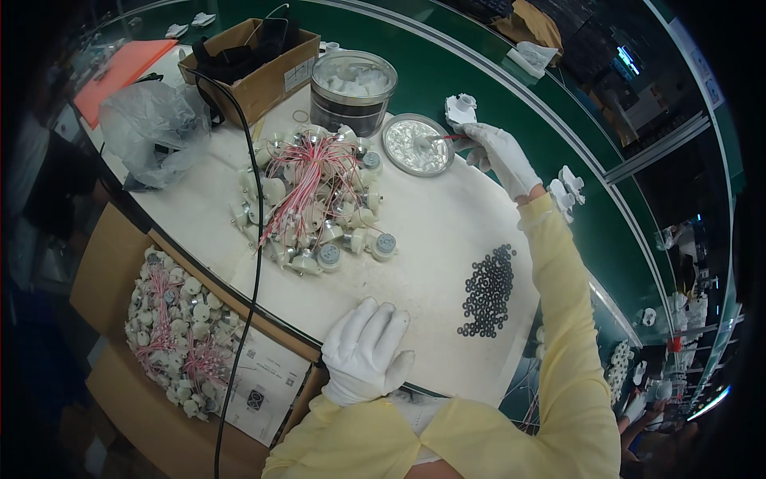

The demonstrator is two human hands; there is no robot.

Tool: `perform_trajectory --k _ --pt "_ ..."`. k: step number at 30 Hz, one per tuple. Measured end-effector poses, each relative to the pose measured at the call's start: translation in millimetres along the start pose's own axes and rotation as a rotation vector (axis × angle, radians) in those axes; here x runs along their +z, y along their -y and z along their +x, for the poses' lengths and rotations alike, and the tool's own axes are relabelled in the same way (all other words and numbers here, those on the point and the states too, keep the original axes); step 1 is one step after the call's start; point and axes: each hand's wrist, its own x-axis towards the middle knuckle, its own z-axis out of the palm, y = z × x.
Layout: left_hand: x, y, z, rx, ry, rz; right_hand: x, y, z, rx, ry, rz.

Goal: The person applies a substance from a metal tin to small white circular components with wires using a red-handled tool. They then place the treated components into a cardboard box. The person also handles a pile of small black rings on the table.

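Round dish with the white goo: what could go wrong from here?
The red stick in the right hand might drip white goo on the tabletop. That hand could also bump the dish and tip it. The yellow sleeve might brush the loose black rings and scatter them.

White tabletop (435, 263), green counter (427, 76), metal crossbar (658, 149)

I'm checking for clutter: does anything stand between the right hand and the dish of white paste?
Nothing visible does. The right hand holds a red stick that reaches over the dish; a white part lies beyond the stick, outside that path.
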Motion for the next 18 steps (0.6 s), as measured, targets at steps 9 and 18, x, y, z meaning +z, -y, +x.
perform_trajectory --k 9,18 --pt "-1 -1 2 0.009 -0.006 -0.004 -2 -11 -3 -0.059 -0.041 -0.018" --pt "0 -1 1 0.02 -0.015 -0.019 -4 -19 2 -0.001 -0.074 -0.014"
